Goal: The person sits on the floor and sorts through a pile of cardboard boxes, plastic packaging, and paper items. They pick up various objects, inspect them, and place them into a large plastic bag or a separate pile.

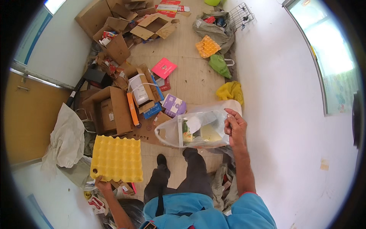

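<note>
My left hand [103, 185] grips the lower left edge of a yellow egg tray [117, 157]. The tray is tilted with its cupped face towards me, and a dark hole shows in its lower left corner. At the right, my right hand [236, 128] pinches one end of a clear plastic bag [168, 131], index finger stretched out. Through the film I see a green-and-white printed carton [187, 133] and a pale yellowish piece. The bag's handle loop hangs out to the left, above my shoes.
An open cardboard box [114, 111], a purple carton [173, 104] and a pink packet [163, 68] lie ahead. An orange egg tray [208, 46] leans by a stuffed grey sack [213, 27]. Yellow [233, 91] and green bags [219, 64] lie along the right wall [274, 86].
</note>
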`<state>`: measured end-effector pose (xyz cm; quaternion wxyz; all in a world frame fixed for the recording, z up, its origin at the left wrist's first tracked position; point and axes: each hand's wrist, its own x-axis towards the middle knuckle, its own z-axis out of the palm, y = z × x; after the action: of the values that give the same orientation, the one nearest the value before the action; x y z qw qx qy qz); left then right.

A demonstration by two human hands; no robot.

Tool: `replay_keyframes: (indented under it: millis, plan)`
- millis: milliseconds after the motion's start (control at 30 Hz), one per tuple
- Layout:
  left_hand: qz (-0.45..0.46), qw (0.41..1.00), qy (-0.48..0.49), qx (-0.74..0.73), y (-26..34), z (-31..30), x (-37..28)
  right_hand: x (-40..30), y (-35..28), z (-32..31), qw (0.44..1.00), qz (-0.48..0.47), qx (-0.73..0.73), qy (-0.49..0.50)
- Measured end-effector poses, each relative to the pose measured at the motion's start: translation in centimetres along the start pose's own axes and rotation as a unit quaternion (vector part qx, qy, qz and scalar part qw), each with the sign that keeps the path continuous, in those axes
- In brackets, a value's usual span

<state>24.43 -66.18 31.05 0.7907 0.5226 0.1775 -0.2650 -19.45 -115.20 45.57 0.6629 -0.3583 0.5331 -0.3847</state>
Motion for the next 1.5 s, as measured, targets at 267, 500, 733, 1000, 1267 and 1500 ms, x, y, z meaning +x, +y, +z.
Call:
replay_keyframes:
  millis: [267, 500, 733, 1000, 1267, 1500]
  plan:
    - [0.036, 0.992, -0.056, 0.107, -5.1, 13.8, -1.3, 12.2, -5.9, -5.2, 1.000, -0.014, 0.002, -0.026]
    - [0.055, 0.982, -0.070, 0.168, -9.2, 20.8, 0.1, 22.4, -11.6, -3.7, 0.993, -0.057, 0.061, -0.077]
    - [0.062, 0.980, -0.087, 0.166, -13.1, 34.2, 2.4, 34.9, -14.4, 3.6, 0.979, -0.085, 0.134, -0.127]
    - [0.067, 0.987, -0.030, 0.145, -17.8, 48.9, 15.0, 52.7, -11.0, 15.7, 0.974, 0.057, 0.163, -0.143]
    - [0.067, 0.930, -0.006, 0.361, -18.1, 60.6, 23.7, 63.3, -3.5, 24.5, 0.950, 0.248, 0.115, -0.150]
    - [0.067, 0.898, -0.008, 0.434, -18.1, 68.3, 27.4, 75.2, -0.3, 27.8, 0.946, 0.267, 0.033, -0.180]
